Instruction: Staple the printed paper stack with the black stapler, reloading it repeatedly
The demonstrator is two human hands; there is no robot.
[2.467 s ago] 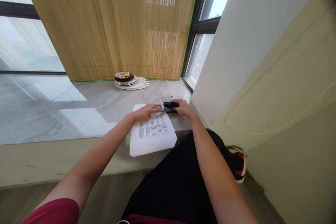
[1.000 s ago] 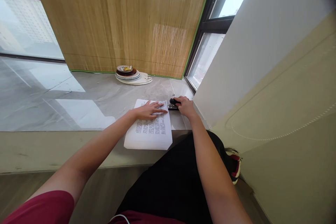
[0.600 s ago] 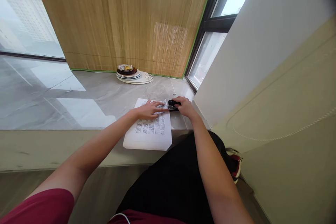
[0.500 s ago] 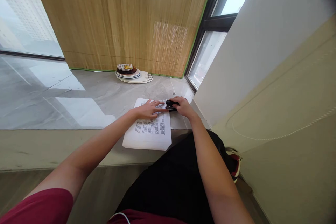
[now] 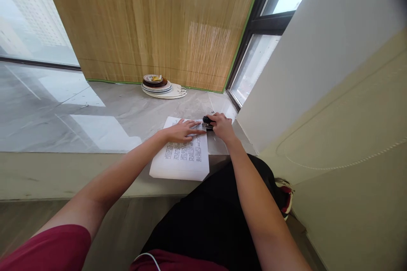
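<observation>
Printed paper [image 5: 181, 165] lies on the grey marble sill, its near end sticking out past the front edge. My left hand [image 5: 183, 131] rests flat on its upper part with the fingers spread. A black stapler [image 5: 208, 121] is at the paper's upper right edge, and my right hand [image 5: 221, 126] is wrapped round it from the right. Its jaws look apart at the left end, beside my left fingertips. Whether the paper's edge is between the jaws is too small to tell.
A stack of plates [image 5: 157, 85] stands at the back of the sill [image 5: 127, 106], against a bamboo blind [image 5: 152, 21]. At the right is a pale wall [image 5: 305, 93] with a hanging bead chain. My legs are below the sill.
The stapler's top has risen a little, so its jaws look wider apart, with my right hand still round it. My left hand stays on the paper. The whole view has shifted slightly.
</observation>
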